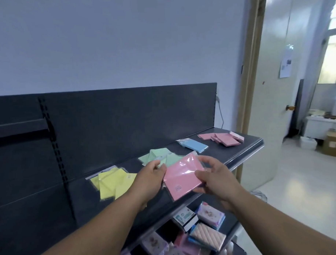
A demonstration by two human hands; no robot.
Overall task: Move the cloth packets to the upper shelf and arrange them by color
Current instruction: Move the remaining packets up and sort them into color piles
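A pink cloth packet (182, 176) in clear wrap is held above the front of the dark upper shelf (238, 150). My left hand (152, 178) grips its left edge and my right hand (214, 178) pinches its right side. On the shelf lie yellow packets (112, 183) at the left, green packets (160, 156) behind the held one, a blue packet (194, 145) further right, and several pink packets (222, 137) at the far right end.
The lower shelf (231, 223) holds several patterned and pink packets (207, 236). A dark back panel (125, 125) rises behind the shelf. An open doorway (288, 108) and floor with cardboard boxes (334, 145) lie to the right.
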